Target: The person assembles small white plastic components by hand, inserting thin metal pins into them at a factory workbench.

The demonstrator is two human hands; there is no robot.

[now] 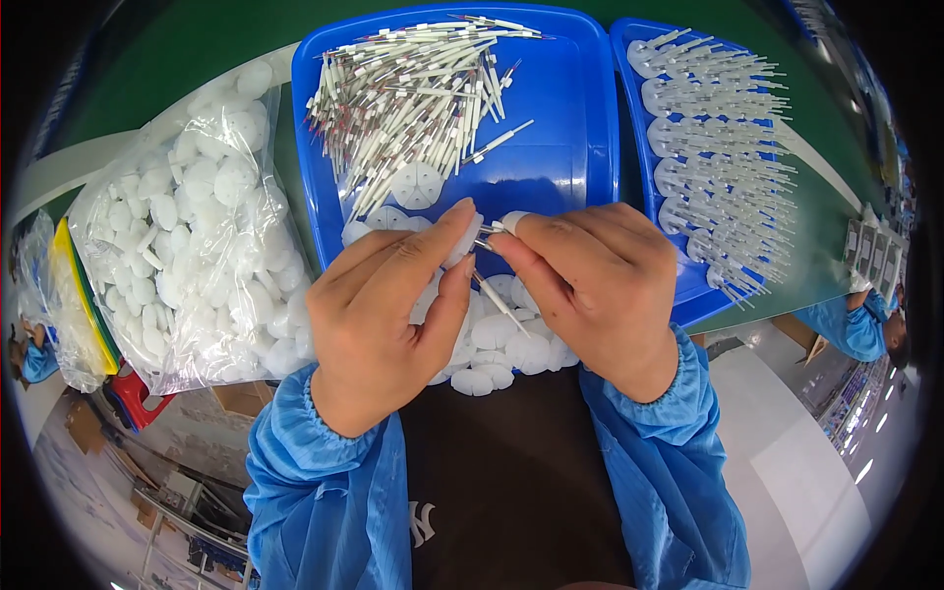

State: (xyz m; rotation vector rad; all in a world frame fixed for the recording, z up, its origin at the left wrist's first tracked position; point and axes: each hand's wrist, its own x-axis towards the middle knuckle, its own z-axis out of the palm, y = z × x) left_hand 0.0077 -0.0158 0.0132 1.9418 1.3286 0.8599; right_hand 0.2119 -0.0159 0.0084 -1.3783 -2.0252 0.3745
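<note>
Close together over the near part of a blue tray (575, 128), both my hands are closed in a pinch. Between thumb and fingers, my left hand (388, 310) grips a round white plastic disc (460, 248), tilted on edge. My right hand (605, 280) pinches a thin white rod with a metal end, at the disc's edge; my fingers hide most of it. A second white rod (502, 303) slants down from the disc, seemingly attached to it. Many loose white rods (403, 108) are heaped at the tray's far left. White discs (526, 349) lie beneath my hands.
At right, another blue tray (700, 307) holds rows of discs with rods fitted (723, 138). A clear bag of white discs (197, 236) lies at left, beside a yellow-edged item (87, 295) and a red handle (143, 398). Blue-sleeved people (848, 329) are at both edges.
</note>
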